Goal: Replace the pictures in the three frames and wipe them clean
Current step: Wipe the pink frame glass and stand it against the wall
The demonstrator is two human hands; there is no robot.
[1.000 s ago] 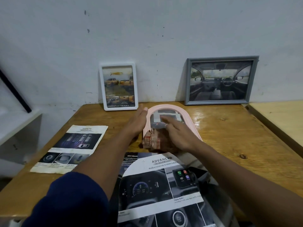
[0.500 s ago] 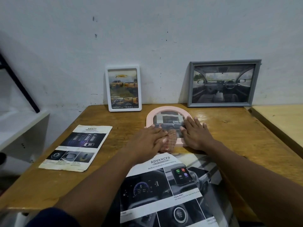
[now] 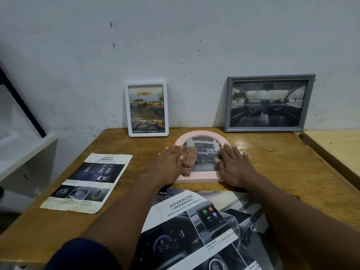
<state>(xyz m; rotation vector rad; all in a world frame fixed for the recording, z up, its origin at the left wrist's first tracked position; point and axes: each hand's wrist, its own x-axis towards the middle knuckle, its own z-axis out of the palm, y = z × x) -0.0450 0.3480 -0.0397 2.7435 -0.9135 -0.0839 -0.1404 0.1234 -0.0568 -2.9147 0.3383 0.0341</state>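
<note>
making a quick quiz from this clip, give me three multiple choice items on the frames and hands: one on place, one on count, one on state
1. Where is the pink arched frame?
A. flat on the wooden table
B. leaning on the wall
C. on the white shelf

2. How many frames lean against the white wall?
A. one
B. two
C. three

3. What is the left hand doing?
A. lifting a brochure
B. pressing the reddish checked cloth on the pink frame's glass
C. resting on bare table

Answers: 1 A, it lies flat between the hands. 2 B, the white rounded frame and the grey rectangular frame lean there. 3 B, its fingers lie on the cloth; the right hand lies flat on the frame's right side.
</note>
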